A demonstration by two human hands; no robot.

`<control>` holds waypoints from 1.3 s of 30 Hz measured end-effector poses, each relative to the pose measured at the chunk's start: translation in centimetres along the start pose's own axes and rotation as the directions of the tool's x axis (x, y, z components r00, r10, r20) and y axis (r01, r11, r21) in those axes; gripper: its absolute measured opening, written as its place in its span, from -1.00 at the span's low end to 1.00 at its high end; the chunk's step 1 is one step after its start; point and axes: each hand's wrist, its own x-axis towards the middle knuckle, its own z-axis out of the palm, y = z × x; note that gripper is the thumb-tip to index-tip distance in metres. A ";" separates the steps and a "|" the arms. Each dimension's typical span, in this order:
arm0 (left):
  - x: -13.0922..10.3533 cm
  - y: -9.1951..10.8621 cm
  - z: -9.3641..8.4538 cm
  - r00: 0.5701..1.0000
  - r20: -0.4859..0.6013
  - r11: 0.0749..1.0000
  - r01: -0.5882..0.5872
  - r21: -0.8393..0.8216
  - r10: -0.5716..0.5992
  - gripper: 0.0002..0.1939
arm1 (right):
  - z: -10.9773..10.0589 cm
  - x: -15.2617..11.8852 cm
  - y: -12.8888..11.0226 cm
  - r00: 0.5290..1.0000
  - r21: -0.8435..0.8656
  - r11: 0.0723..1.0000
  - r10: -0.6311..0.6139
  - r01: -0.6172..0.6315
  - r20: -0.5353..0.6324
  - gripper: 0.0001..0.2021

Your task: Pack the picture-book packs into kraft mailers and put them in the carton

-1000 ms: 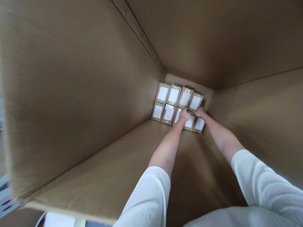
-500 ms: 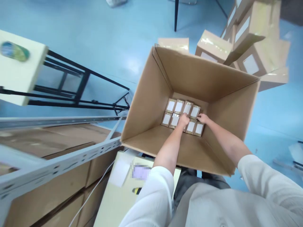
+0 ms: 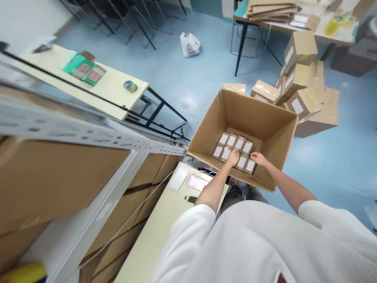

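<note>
A large open cardboard carton (image 3: 203, 135) stands in front of me with both my arms reaching inside. Two rows of small cardboard boxes (image 3: 246, 147) with white labels and clear tape lie on its bottom. My left hand (image 3: 233, 157) is over the front row, its fingers curled down and largely covering one small box. At the right end of the rows, my right hand (image 3: 259, 158) has its thumb and fingers drawn together beside the small boxes. What either set of fingertips grips, if anything, is hidden.
Taped boxes (image 3: 312, 102) are stacked beyond the carton. A cream table (image 3: 156, 220) holding a yellow-black tool (image 3: 191, 199) and a metal rack (image 3: 138, 141) with cartons stand at left. Farther off are another table (image 3: 138, 84), a white bag (image 3: 190, 45) and a desk (image 3: 273, 24).
The view has tilted up and shows more of the room. Both hands stay at nearly the same places over the small boxes, which keep their two rows.
</note>
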 end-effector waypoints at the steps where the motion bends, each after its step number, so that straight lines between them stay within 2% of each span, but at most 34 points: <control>1: -1.2 0.4 -0.2 1.000 -0.018 1.000 -0.011 -0.007 0.011 -0.52 | -0.2 -0.8 -0.2 1.000 0.024 1.000 -0.010 0.010 0.015 -0.79; 3: -3.6 1.1 -0.4 0.997 -0.067 0.999 -0.038 -0.013 0.037 -0.50 | -0.7 -2.0 -0.6 0.998 0.069 0.997 -0.045 0.041 0.054 -0.78; 6: -6.8 1.9 -0.6 0.985 -0.166 0.998 -0.053 -0.017 0.050 -0.48 | -1.5 -3.2 -1.3 0.979 0.100 0.981 -0.178 0.168 0.099 -0.80; 10: -10.7 2.0 -0.2 0.944 -0.328 0.995 -0.070 -0.066 0.045 -0.47 | -1.7 -4.0 -3.1 0.935 0.072 0.950 -0.312 0.304 0.168 -0.81; 14: -14.9 1.0 -0.3 0.879 -0.474 0.990 -0.100 -0.096 0.042 -0.49 | -0.6 -4.9 -6.4 0.879 0.006 0.895 -0.439 0.445 0.188 -0.78; 17: -18.6 -0.9 -1.2 0.822 -0.569 0.987 -0.080 -0.140 -0.014 -0.50 | 1.3 -6.4 -9.8 0.819 -0.053 0.830 -0.535 0.555 0.207 -0.78; 19: -21.2 -2.6 -2.0 0.782 -0.618 0.981 -0.051 -0.190 -0.079 -0.51 | 3.2 -7.9 -12.2 0.767 -0.083 0.778 -0.588 0.623 0.257 -0.77; 22: -25.4 -5.9 -3.0 0.715 -0.670 0.960 0.003 -0.280 -0.197 -0.51 | 7.3 -10.8 -15.0 0.673 -0.110 0.694 -0.630 0.712 0.388 -0.76; 24: -28.2 -8.3 -3.4 0.676 -0.687 0.943 0.032 -0.333 -0.266 -0.51 | 10.7 -12.9 -16.1 0.620 -0.133 0.644 -0.627 0.753 0.473 -0.76; 27: -32.4 -12.0 -3.5 0.638 -0.691 0.916 0.058 -0.398 -0.341 -0.50 | 16.1 -15.8 -16.7 0.581 -0.188 0.591 -0.594 0.784 0.557 -0.75; 30: -36.4 -15.6 -3.3 0.621 -0.679 0.893 0.077 -0.443 -0.391 -0.49 | 21.2 -17.8 -16.2 0.595 -0.284 0.546 -0.558 0.788 0.578 -0.74; 33: -39.8 -19.1 -3.1 0.614 -0.661 0.874 0.101 -0.476 -0.431 -0.49 | 25.4 -19.0 -15.6 0.623 -0.386 0.493 -0.549 0.779 0.556 -0.72; 36: -42.5 -22.4 -3.1 0.606 -0.649 0.858 0.115 -0.500 -0.460 -0.50 | 28.3 -19.6 -15.7 0.648 -0.481 0.435 -0.536 0.762 0.541 -0.69; 39: -44.4 -25.0 -3.2 0.599 -0.635 0.839 0.121 -0.530 -0.487 -0.52 | 30.2 -19.9 -16.4 0.692 -0.596 0.365 -0.491 0.715 0.529 -0.67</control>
